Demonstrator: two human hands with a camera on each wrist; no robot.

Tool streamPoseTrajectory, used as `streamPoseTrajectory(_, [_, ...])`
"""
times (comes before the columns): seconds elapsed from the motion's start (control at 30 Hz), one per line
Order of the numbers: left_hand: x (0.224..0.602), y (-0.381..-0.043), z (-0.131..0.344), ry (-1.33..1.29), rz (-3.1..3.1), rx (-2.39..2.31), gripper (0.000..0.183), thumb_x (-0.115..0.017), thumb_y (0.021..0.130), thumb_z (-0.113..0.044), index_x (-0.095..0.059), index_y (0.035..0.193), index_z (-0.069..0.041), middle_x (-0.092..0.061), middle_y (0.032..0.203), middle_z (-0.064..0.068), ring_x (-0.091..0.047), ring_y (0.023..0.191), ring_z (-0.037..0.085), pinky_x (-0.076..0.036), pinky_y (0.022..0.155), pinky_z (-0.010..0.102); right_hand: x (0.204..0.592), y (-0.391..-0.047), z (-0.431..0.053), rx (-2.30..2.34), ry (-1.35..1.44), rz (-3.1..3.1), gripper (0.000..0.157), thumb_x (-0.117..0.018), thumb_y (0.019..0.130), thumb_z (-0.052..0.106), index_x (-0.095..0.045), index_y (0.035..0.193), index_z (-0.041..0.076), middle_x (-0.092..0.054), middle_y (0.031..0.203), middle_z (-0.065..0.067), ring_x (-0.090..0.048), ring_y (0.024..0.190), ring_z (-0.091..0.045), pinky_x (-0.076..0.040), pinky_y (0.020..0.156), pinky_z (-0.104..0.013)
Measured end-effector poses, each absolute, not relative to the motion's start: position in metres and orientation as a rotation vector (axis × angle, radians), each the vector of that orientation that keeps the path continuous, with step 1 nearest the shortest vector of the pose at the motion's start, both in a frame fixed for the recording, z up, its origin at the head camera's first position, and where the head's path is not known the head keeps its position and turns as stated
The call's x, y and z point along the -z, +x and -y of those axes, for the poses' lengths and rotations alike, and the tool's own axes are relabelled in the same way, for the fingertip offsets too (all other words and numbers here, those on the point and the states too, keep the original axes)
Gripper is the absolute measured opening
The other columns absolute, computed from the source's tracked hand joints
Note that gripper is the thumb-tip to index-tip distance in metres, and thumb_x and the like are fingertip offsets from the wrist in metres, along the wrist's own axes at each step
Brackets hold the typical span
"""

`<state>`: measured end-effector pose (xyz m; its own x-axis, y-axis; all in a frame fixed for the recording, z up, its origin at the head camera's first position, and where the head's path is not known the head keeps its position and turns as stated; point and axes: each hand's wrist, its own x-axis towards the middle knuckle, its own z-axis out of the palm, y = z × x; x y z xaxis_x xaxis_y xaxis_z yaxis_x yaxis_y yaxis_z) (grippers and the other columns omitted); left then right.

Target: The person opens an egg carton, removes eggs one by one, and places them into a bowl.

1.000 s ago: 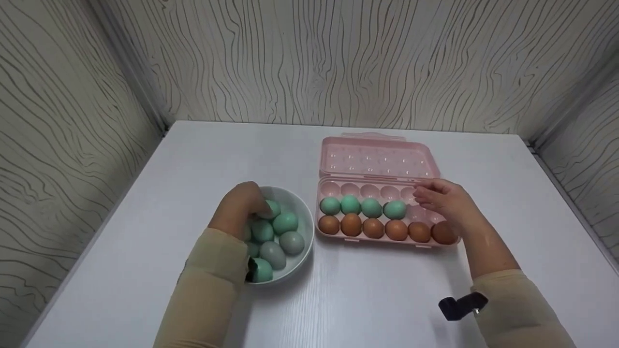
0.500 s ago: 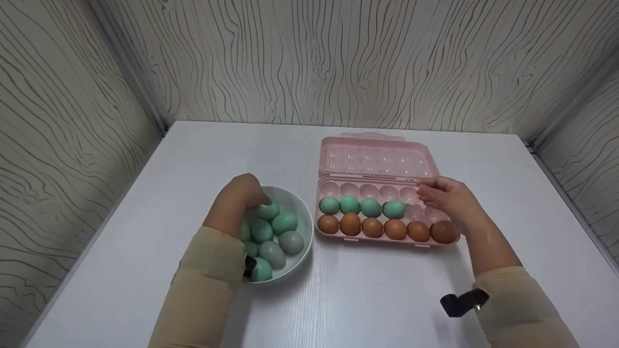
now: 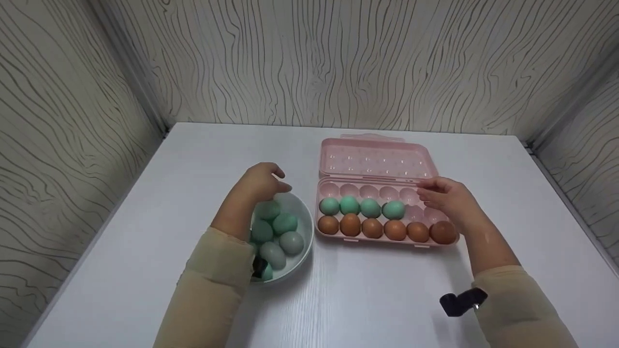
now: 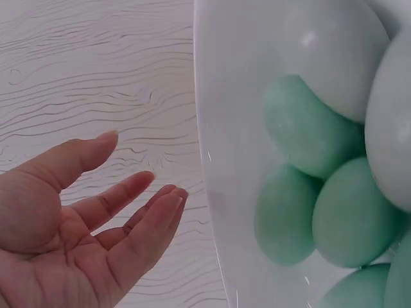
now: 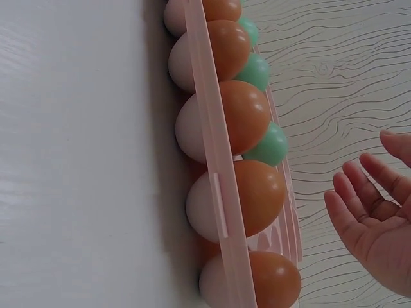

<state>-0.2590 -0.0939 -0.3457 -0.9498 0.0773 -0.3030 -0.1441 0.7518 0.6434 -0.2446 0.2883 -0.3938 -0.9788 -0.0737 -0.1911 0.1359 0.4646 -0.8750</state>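
Left hand and right hand empty, fingers half spread; advise lifting eggs singly, gently, from bowl toward right edge of worktop.

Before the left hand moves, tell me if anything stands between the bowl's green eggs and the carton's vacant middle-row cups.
Yes: the bowl's rim, then four green eggs left of those cups; the right hand is near them.
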Motion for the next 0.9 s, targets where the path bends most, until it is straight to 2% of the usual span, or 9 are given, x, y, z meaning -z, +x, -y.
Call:
streamPoseTrajectory(0.17, [0.345, -0.259, 0.086, -0.013, -2.63, -1.116, 0.038, -0.064, 0.085, -0.024, -0.055, 0.118, -0.009, -0.056, 0.117, 0.01, -0.06, 0.096, 0.024, -0.05, 0.08, 0.034, 0.396, -0.246, -0.287, 1.446, 0.054, -2.545, 0.049, -0.059, 0.088, 0.036, -0.049, 0.125, 0.006, -0.05, 0.12, -0.014, -0.049, 0.111, -0.027, -0.046, 0.089, -0.025])
streamPoseTrajectory(0.4, [0.346, -0.259, 0.075, -0.025, -2.604, -1.248, 0.039, -0.065, 0.085, -0.024, -0.054, 0.12, -0.013, -0.054, 0.12, 0.009, -0.06, 0.098, 0.024, -0.05, 0.082, 0.034, 0.4, -0.248, -0.278, 1.346, 0.044, -2.621, 0.042, -0.061, 0.086, 0.036, -0.055, 0.118, 0.009, -0.054, 0.113, -0.011, -0.05, 0.102, -0.025, -0.043, 0.09, -0.037])
streamPoseTrajectory(0.67, [0.346, -0.256, 0.06, 0.008, -2.543, -1.397, 0.038, -0.066, 0.084, -0.023, -0.054, 0.119, -0.016, -0.053, 0.119, 0.007, -0.058, 0.1, 0.02, -0.051, 0.08, 0.03, 0.411, -0.251, -0.267, 1.267, 0.03, -2.65, 0.043, -0.063, 0.086, 0.03, -0.054, 0.121, 0.008, -0.056, 0.117, -0.013, -0.049, 0.11, -0.029, -0.039, 0.095, -0.043])
streamPoseTrajectory(0.9, [0.343, -0.249, 0.045, 0.072, -2.424, -1.5, 0.034, -0.066, 0.084, -0.021, -0.055, 0.116, -0.015, -0.054, 0.119, 0.007, -0.058, 0.1, 0.018, -0.051, 0.079, 0.028, 0.418, -0.251, -0.26, 1.21, -0.021, -2.68, 0.043, -0.063, 0.086, 0.026, -0.053, 0.122, 0.006, -0.055, 0.117, -0.014, -0.051, 0.111, -0.03, -0.044, 0.09, -0.041])
